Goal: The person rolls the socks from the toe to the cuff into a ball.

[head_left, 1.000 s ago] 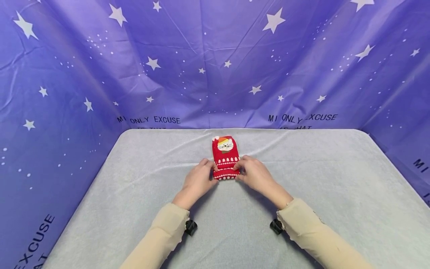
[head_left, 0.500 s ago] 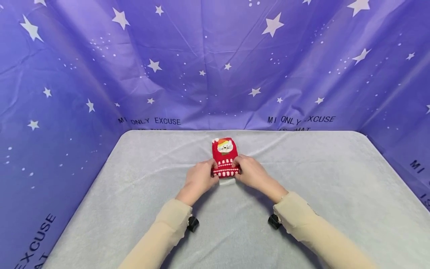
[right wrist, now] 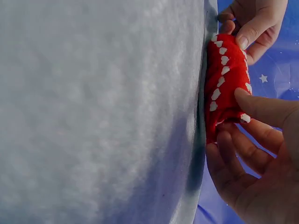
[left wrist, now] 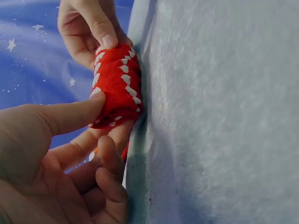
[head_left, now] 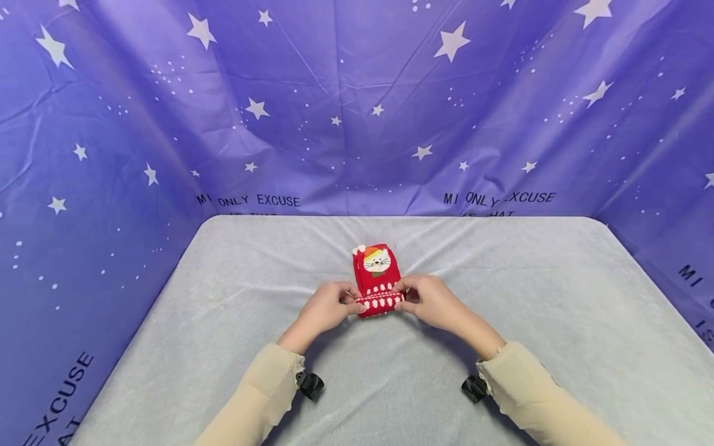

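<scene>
The sock (head_left: 377, 282) is lying on the table (head_left: 558, 322), near its middle, lengthwise away from the person. The left hand (head_left: 326, 308) is sitting at the left of its near, rolled end, the right hand (head_left: 432, 300) at the right. The backdrop (head_left: 357, 111) is standing behind and beside the table.

The right hand (right wrist: 261, 172) and left hand (right wrist: 254, 23) pinch the red sock's (right wrist: 224, 88) rolled end against the grey cloth (right wrist: 93, 112).

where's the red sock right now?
In the head view the red sock lies mid-table on the grey cloth, its near rolled end pinched between the left hand and the right hand.
</scene>
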Action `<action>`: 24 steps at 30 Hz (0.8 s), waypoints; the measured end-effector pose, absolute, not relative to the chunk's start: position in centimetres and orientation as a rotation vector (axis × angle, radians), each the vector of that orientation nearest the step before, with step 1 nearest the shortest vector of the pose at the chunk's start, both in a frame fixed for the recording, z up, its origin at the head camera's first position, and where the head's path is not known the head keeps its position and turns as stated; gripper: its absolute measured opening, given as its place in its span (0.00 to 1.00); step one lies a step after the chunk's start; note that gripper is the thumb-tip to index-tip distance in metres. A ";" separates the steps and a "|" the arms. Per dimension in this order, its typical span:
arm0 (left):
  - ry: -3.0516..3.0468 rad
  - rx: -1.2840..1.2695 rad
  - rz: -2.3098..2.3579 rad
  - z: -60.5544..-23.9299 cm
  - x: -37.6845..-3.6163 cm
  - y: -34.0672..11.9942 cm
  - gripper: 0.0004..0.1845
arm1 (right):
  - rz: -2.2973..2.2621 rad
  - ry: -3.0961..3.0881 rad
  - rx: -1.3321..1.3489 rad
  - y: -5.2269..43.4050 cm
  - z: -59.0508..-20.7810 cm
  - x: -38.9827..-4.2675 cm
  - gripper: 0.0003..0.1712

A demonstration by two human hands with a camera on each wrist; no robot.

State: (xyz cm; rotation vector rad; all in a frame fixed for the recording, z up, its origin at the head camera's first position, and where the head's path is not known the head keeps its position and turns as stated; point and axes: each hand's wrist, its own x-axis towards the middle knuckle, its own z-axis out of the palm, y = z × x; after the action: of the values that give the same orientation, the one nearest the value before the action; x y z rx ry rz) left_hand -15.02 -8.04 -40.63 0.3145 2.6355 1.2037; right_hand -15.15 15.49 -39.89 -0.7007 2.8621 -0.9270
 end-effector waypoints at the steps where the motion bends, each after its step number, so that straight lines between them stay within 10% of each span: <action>1: 2.635 0.297 1.199 -40.7 -15.0 -8.0 0.06 | -0.931 2.864 -0.703 15.5 -40.0 -15.1 0.13; 24: 2.981 0.683 0.952 -40.7 -15.2 -6.8 0.15 | -1.183 2.750 -0.503 14.8 -40.9 -18.1 0.05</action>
State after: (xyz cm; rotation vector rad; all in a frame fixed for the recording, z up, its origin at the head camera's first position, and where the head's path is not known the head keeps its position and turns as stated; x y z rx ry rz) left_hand -15.22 -6.83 -40.69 0.6834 2.9814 0.9524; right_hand -18.09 14.80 -40.85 -0.5028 2.7500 -1.1829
